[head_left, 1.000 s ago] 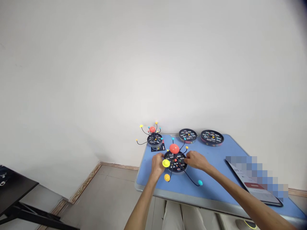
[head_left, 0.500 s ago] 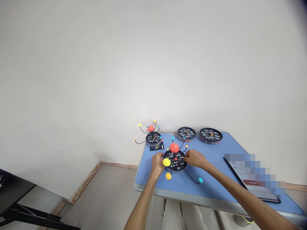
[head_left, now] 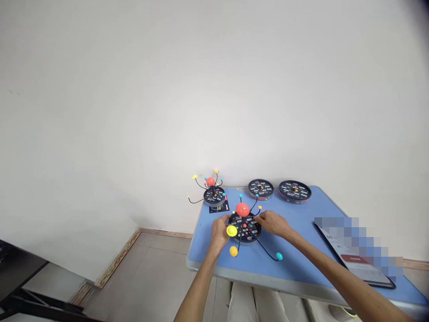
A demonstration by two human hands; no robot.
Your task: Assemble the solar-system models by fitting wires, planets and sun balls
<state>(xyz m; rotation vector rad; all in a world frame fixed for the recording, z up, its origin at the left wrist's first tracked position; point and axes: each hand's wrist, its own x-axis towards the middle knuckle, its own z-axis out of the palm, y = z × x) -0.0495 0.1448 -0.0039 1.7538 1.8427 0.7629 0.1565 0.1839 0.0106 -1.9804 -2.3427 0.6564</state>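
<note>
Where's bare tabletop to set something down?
Best: the blue tabletop between the right hand, the tablet and the two round trays. A smaller patch lies between the left hand and the table's left edge. Crowded: the centre, with both hands at the front planet model, and back left, where another planet model overlaps a black card.

Both forearms (head_left: 200,281) reach forward, hands (head_left: 220,232) apart, right fingers (head_left: 264,218) curled.

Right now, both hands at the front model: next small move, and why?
I'd probably steady the round base with the left hand and ease the big orange ball away from the yellow saucer with the right hand. Those two look crowded in this view, and the hands sit at opposite sides of the base.
</note>
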